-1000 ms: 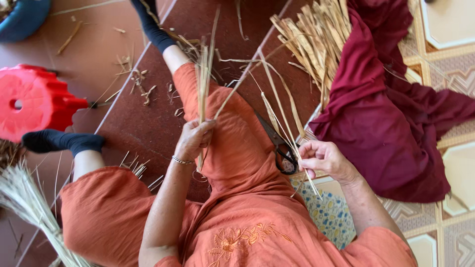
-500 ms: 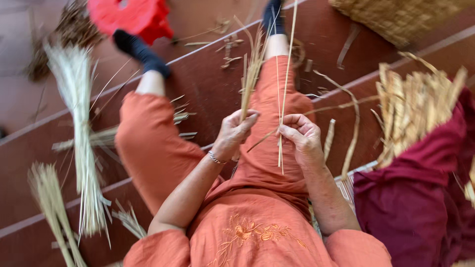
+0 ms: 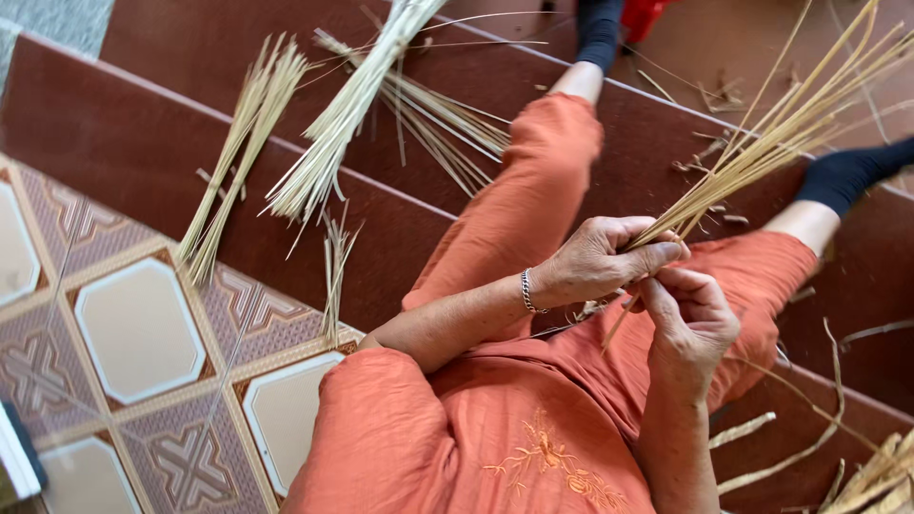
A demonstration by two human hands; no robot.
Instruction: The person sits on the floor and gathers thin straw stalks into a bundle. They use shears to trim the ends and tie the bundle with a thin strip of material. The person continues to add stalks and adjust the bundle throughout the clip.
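Observation:
My left hand [image 3: 600, 262], with a silver bracelet on its wrist, is shut on a bundle of pale straw stalks [image 3: 781, 128] that fans out toward the upper right. My right hand [image 3: 690, 328] sits just below it, fingers pinched on the lower ends of the stalks near the left thumb. Both hands hover over my lap, above my orange trousers [image 3: 533, 200]. My feet in dark socks [image 3: 847, 176] rest on the brown steps.
Several loose straw bundles [image 3: 333, 133] lie across the brown tiled steps [image 3: 143, 105] at the left. A patterned tile floor [image 3: 133, 333] is at the lower left. Wider dry strips [image 3: 857, 471] lie at the lower right. A red object [image 3: 647, 14] shows at the top edge.
The view has swung round. My hands have closed together on one bundle, with the right hand now under the left, and the stalks now point to the upper right.

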